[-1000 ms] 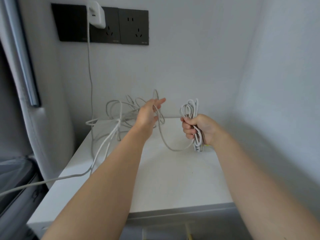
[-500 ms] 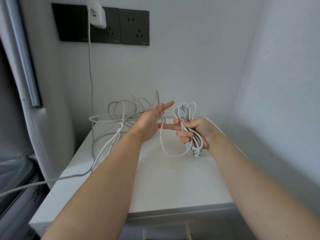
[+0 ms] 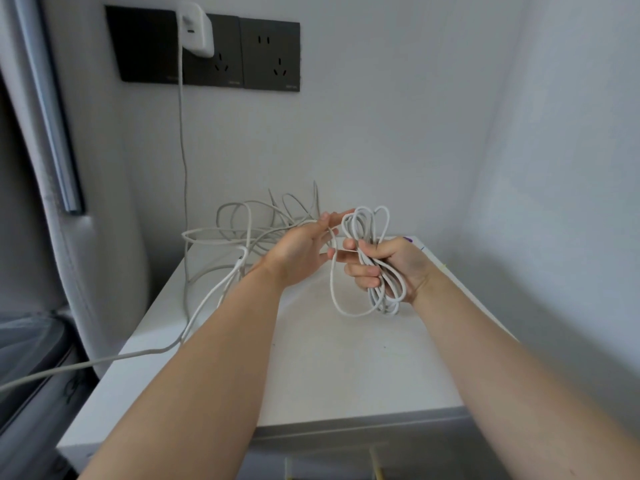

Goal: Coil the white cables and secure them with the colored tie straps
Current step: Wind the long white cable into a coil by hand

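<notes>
My right hand (image 3: pixel 384 268) grips a bundle of white cable loops (image 3: pixel 379 223) above the white table (image 3: pixel 311 368); loops stick out above and below the fist. Just left of it, my left hand (image 3: pixel 299 252) has its fingers stretched toward the bundle, and a loose strand of the same cable (image 3: pixel 333 282) runs past its fingertips and hangs in a loop. Whether the left fingers pinch that strand is hidden. A tangle of loose white cable (image 3: pixel 249 226) lies at the table's back left. A purple tie strap (image 3: pixel 409 239) peeks out behind my right hand.
A white charger (image 3: pixel 195 29) sits plugged into dark wall sockets (image 3: pixel 207 50), its cord (image 3: pixel 181 150) dropping to the table. Another white cable (image 3: pixel 104 360) trails off the table's left edge. A wall stands close on the right; a grey panel is on the left.
My hands have come together: the left moved right toward the bundle, bringing the strand. The right hand turned the bundle and spread its loops.
</notes>
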